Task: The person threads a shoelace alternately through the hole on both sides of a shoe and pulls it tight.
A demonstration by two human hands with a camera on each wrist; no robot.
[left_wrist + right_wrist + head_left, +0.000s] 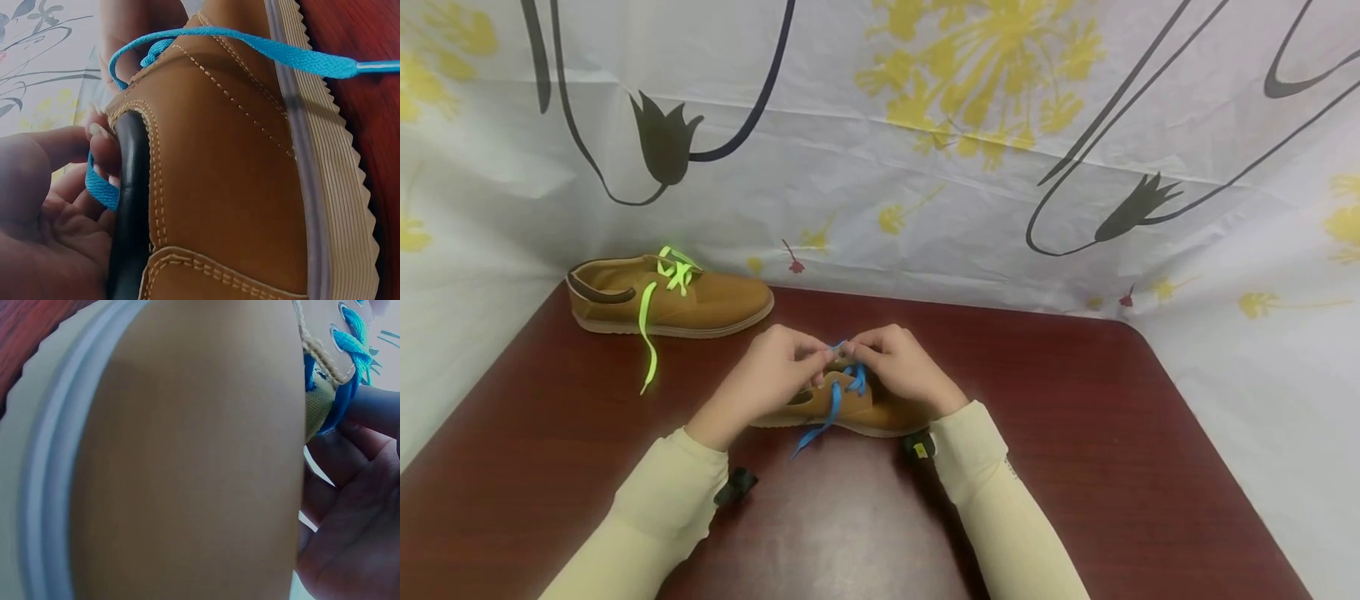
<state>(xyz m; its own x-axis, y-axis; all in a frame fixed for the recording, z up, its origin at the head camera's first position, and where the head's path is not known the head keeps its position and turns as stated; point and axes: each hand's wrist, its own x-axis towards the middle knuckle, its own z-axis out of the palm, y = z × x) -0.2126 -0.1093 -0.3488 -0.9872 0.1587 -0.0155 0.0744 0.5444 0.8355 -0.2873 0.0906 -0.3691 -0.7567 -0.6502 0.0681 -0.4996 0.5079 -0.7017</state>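
Observation:
A tan shoe (850, 408) with a blue shoelace (833, 404) stands on the table, toe to the right. Over its eyelets my left hand (775, 367) pinches the lace between thumb and forefinger. From the toe side my right hand (901, 365) reaches in, its thumb and forefinger pinching the lace close to the left fingertips. One lace end hangs down the shoe's near side; in the left wrist view its tip (378, 67) points away from the shoe. Blue lace (351, 345) runs through eyelets in the right wrist view. The fingertips partly hide the upper eyelets.
A second tan shoe (722, 304) with a neon-yellow lace (648, 333) stands at the back left, one lace end trailing on the dark red table (1075, 467). A white patterned sheet (850, 208) hangs behind and at both sides.

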